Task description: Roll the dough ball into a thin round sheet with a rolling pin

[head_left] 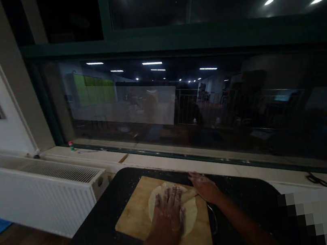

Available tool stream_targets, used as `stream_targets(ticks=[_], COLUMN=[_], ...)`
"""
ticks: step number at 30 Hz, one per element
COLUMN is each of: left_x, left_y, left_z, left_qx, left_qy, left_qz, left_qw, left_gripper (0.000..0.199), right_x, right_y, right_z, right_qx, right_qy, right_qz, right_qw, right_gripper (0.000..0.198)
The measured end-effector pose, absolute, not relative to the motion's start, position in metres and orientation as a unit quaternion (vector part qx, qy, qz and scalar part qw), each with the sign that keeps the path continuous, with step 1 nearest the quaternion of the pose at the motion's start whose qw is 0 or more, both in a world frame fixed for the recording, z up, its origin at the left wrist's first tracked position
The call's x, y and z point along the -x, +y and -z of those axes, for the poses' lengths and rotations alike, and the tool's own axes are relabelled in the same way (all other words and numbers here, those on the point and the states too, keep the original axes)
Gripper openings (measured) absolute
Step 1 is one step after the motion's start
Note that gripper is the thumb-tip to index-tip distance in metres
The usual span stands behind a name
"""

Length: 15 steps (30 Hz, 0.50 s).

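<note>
A flat round of pale dough (191, 216) lies on a wooden board (134, 213). My left hand (168, 209) rests palm down on the dough, fingers spread and whitened with flour. At the board's far right corner is my right hand (204, 187), also floury, with its fingers stretched out over the edge. A tan, rounded shape (189, 194) runs between the two hands across the dough; whether it is a rolling pin or a fold of dough I cannot tell. Beside the board, below my right wrist, shows a thin curved metal edge (214, 219), mostly hidden.
The board lies on a black table (93, 231) with pale specks. Behind it runs a white windowsill (163, 161) under a dark window, holding a small red-and-green container (71, 146) and a dark looped object (317, 179). A white radiator (54, 196) stands left.
</note>
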<state>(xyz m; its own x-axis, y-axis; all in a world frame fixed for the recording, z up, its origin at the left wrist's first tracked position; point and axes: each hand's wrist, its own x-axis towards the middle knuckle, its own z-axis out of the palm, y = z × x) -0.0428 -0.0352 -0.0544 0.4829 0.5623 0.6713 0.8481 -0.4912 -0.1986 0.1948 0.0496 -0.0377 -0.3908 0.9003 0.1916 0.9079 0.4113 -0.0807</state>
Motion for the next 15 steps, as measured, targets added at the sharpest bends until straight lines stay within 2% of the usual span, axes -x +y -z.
stream_targets(ticks=[4, 7, 11, 15], left_x=[0.055, 0.064, 0.066, 0.052], left_y=[-0.065, -0.066, -0.030, 0.033], left_z=[0.039, 0.028, 0.018, 0.010], left_qx=[0.859, 0.890, 0.914, 0.921], left_qy=[-0.371, -0.346, -0.338, -0.360], left_qz=[0.252, 0.220, 0.199, 0.138], left_qw=[0.248, 0.198, 0.103, 0.052], left_gripper=[0.057, 0.057, 0.052, 0.048], right_x=[-0.207, -0.204, -0.192, -0.187], right_y=[-0.017, -0.043, -0.041, -0.018], right_z=[0.048, 0.051, 0.044, 0.034], right_qx=[0.588, 0.608, 0.641, 0.667], right_qy=[-0.793, -0.782, -0.757, -0.732], right_qz=[0.060, 0.093, 0.114, 0.108], right_qw=[0.146, 0.104, 0.053, 0.089], right_gripper=[0.048, 0.049, 0.053, 0.048])
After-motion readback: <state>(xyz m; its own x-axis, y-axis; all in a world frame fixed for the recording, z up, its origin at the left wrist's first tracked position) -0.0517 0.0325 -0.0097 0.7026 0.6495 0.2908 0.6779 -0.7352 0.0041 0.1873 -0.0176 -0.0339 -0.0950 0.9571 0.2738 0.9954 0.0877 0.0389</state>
